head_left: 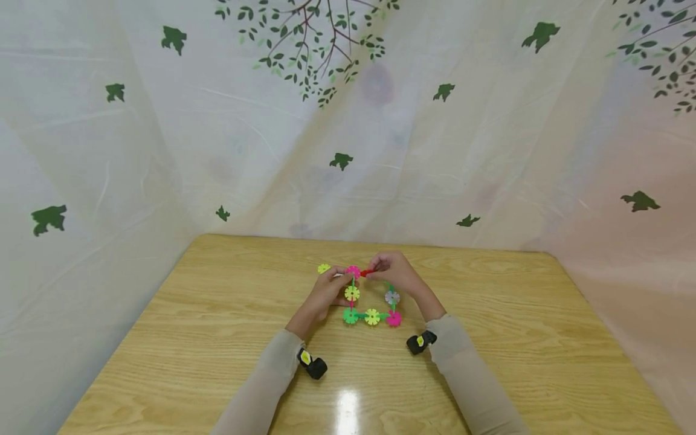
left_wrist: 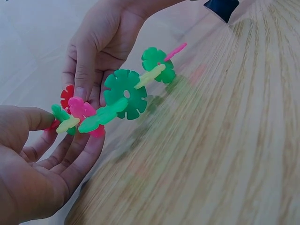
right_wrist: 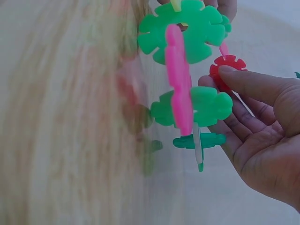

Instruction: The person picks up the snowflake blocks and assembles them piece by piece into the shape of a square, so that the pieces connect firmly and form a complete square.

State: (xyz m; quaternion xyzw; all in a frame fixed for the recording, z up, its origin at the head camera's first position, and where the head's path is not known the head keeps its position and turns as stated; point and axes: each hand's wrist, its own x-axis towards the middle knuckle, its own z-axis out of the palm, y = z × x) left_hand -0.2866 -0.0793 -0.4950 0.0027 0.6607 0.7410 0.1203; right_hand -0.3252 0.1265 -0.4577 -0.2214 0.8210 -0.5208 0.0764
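Notched plastic interlocking discs are joined into an open, square-cornered chain, with a green disc (head_left: 350, 316), a yellow disc (head_left: 372, 317) and a pink disc (head_left: 394, 318) along the near side. My left hand (head_left: 325, 294) grips the chain at its far left corner, by another pink disc (head_left: 353, 272). Between thumb and fingers, my right hand (head_left: 399, 273) pinches a red disc (right_wrist: 228, 65) edge-on against that corner. Whether the red disc is slotted in, I cannot tell. A greyish disc (head_left: 392, 297) sits in the right side of the chain, under the right wrist.
A yellow disc (head_left: 323, 268) shows just beyond the left hand; its link to the chain is hidden. The wooden table (head_left: 217, 338) reaches back to a pale curtain (head_left: 261, 181) printed with leaves and birds. Each sleeve carries a small black wrist camera (head_left: 421, 342).
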